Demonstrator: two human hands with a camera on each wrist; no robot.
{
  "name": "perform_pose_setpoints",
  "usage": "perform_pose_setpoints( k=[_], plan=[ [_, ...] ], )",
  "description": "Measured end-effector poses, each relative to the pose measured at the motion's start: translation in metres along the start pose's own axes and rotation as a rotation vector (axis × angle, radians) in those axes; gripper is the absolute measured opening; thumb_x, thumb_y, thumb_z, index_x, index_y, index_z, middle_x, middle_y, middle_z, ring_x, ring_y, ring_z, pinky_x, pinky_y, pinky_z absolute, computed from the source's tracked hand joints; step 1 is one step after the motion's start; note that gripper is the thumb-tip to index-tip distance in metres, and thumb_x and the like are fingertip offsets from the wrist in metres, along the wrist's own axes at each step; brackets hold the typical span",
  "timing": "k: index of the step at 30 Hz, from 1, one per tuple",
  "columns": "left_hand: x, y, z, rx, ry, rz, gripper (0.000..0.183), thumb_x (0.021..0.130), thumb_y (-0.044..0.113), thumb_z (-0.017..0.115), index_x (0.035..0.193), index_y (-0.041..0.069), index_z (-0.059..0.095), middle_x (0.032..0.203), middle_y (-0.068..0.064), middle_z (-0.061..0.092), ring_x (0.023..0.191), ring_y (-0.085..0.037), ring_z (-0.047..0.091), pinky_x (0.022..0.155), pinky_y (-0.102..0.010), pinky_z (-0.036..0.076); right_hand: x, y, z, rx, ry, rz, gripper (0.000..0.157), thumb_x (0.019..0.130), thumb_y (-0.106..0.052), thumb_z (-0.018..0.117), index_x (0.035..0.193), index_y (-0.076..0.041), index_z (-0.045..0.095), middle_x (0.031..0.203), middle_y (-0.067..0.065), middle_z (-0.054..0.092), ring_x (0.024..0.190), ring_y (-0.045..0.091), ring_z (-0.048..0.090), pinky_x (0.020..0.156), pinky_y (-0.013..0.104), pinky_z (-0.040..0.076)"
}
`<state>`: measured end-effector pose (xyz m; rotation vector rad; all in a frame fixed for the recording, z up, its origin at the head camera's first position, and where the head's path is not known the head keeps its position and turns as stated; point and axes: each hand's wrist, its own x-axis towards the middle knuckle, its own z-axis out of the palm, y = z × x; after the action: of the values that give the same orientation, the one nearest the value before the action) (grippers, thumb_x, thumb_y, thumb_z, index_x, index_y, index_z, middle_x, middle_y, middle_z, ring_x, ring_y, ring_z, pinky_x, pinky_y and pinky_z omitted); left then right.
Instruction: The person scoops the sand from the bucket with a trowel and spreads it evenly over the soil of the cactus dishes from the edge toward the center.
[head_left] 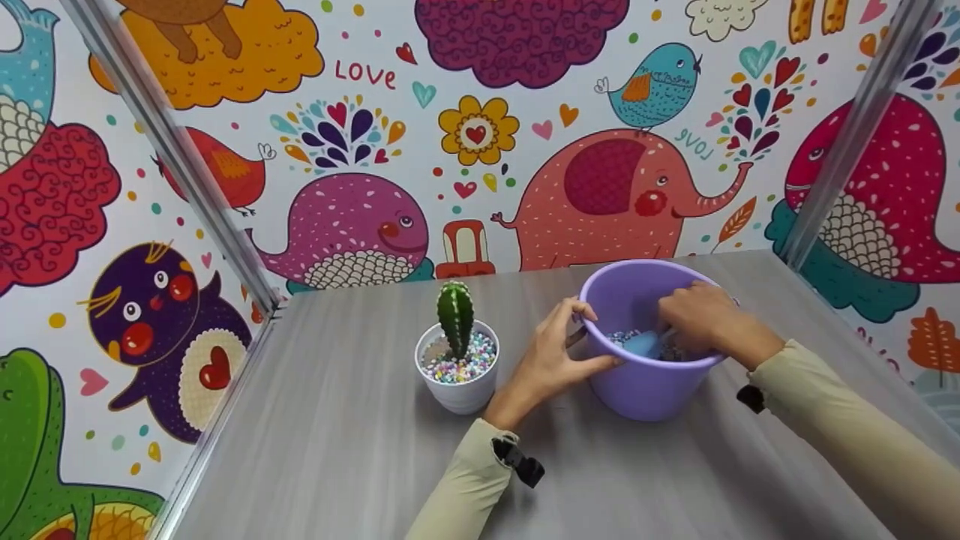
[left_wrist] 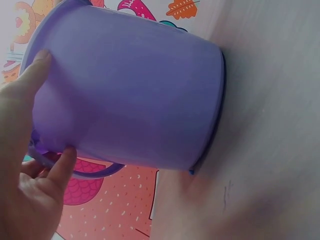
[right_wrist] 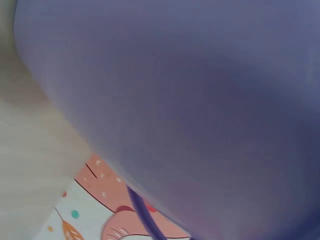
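A purple bucket stands on the table with multicoloured pebbles inside. My left hand grips its left rim, thumb against the outer wall and fingers by the handle joint; the left wrist view shows the thumb on the wall. Reaching into the bucket over the right side, my right hand has curled fingers and holds a light blue scoop down among the pebbles. The scoop's handle is mostly hidden by the hand. In the right wrist view only the bucket's outer wall and a sleeve show, not the hand.
Left of the bucket stands a white pot with a green cactus; coloured pebbles partly cover its top, with a brownish patch at left. The bucket's purple handle hangs at its side. Patterned panels with metal posts bound the grey table.
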<state>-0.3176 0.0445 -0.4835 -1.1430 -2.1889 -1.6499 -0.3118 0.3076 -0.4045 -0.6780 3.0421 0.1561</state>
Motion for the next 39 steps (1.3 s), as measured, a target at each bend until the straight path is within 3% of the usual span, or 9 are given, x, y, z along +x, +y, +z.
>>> perform_pose_setpoints(
  k=[3,9,16,22,25,32,39],
  plan=[
    [0.000,0.001,0.001,0.005,-0.005,0.004,0.061,0.083,0.028,0.097,0.125,0.014,0.054,0.131,-0.006,0.057,0.139,-0.019,0.057,0.108,-0.028,0.056,-0.002,0.003,0.000,0.038,-0.003,-0.005,0.013,0.083,-0.005,0.082,0.089,-0.015,0.088,0.077,0.001,0.080,0.067,0.020,0.057,0.066,0.040,0.045],
    [0.000,0.001,0.001,-0.014,-0.005,-0.006,0.063,0.083,0.026,0.098,0.125,0.015,0.053,0.132,-0.007,0.056,0.145,-0.032,0.057,0.109,-0.026,0.054,-0.004,0.007,0.000,0.108,0.018,-0.019,0.015,0.083,-0.007,0.082,0.095,-0.013,0.089,0.086,0.005,0.083,0.068,0.020,0.064,0.060,0.037,0.050],
    [0.000,0.000,0.001,-0.017,-0.006,0.003,0.062,0.083,0.026,0.097,0.124,0.013,0.053,0.131,-0.008,0.057,0.146,-0.035,0.056,0.110,-0.026,0.054,-0.005,0.006,-0.001,0.246,-0.007,-0.071,0.011,0.091,-0.018,0.085,0.101,-0.019,0.089,0.090,-0.004,0.083,0.078,0.015,0.069,0.071,0.037,0.055],
    [0.000,0.000,0.003,-0.007,0.011,0.013,0.061,0.083,0.023,0.097,0.123,0.011,0.054,0.129,-0.009,0.059,0.144,-0.037,0.059,0.108,-0.024,0.054,-0.008,0.009,-0.003,0.290,0.054,-0.072,0.015,0.090,-0.016,0.085,0.105,-0.018,0.089,0.098,-0.003,0.085,0.092,0.022,0.077,0.086,0.051,0.062],
    [0.000,0.000,0.003,-0.017,0.013,0.007,0.061,0.082,0.021,0.098,0.123,0.011,0.054,0.129,-0.009,0.059,0.143,-0.036,0.059,0.108,-0.024,0.054,-0.009,0.011,-0.004,0.304,0.073,-0.062,0.017,0.091,-0.018,0.085,0.107,-0.018,0.088,0.101,-0.003,0.085,0.097,0.024,0.078,0.089,0.054,0.062],
    [0.000,0.002,0.003,-0.068,-0.001,-0.044,0.062,0.081,0.019,0.098,0.124,0.013,0.054,0.131,-0.006,0.056,0.137,-0.016,0.056,0.109,-0.025,0.055,-0.013,0.015,-0.008,0.322,0.104,-0.063,0.020,0.090,-0.022,0.087,0.109,-0.016,0.088,0.102,-0.001,0.085,0.098,0.025,0.077,0.083,0.050,0.062],
    [-0.001,0.002,0.002,-0.068,-0.005,-0.056,0.062,0.081,0.020,0.098,0.125,0.015,0.054,0.132,-0.005,0.056,0.139,-0.017,0.056,0.110,-0.027,0.054,-0.019,0.018,-0.011,0.390,0.114,-0.064,0.025,0.093,-0.029,0.087,0.114,-0.016,0.086,0.107,-0.001,0.085,0.102,0.023,0.075,0.083,0.043,0.061]
  ],
)
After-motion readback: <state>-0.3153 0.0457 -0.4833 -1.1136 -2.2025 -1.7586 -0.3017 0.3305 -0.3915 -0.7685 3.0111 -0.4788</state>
